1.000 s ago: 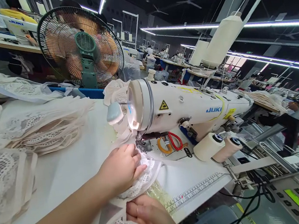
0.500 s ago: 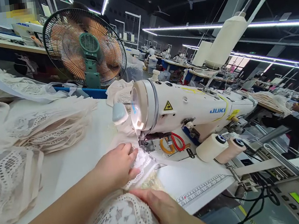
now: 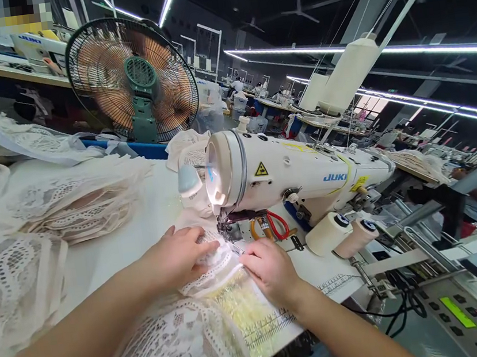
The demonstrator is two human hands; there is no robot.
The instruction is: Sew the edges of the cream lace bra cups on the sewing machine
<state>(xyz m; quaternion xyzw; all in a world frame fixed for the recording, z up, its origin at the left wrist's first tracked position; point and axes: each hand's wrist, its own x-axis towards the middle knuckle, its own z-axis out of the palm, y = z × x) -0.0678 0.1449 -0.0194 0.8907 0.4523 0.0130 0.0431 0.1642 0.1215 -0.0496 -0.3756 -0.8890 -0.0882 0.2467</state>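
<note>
White lace fabric point(image 3: 224, 259) lies under the needle area of a JUKI sewing machine point(image 3: 241, 163), and more of the same lace hangs down toward me at the table's front edge. My left hand point(image 3: 174, 260) rests on top of the cloth, left of the presser foot, with fingers stretched out and slightly apart. Just right of the foot, my right hand point(image 3: 271, 267) pinches the fabric's edge between thumb and forefinger; its other fingers are curled in. The fingertips of both hands are close to the needle, which is too small to make out clearly.
Stacked lace pieces point(image 3: 80, 201) lie at the left. A large fan point(image 3: 141, 74) stands behind the table. Right of the machine are thread cones point(image 3: 326, 236), red and orange loops point(image 3: 276, 224) and a control panel point(image 3: 457, 314). A printed ruler point(image 3: 269, 326) runs along the front edge.
My right hand has moved up and forward from the hanging lace to the fabric edge beside the presser foot. My left hand has shifted slightly left, its fingers more spread. The view has turned slightly.
</note>
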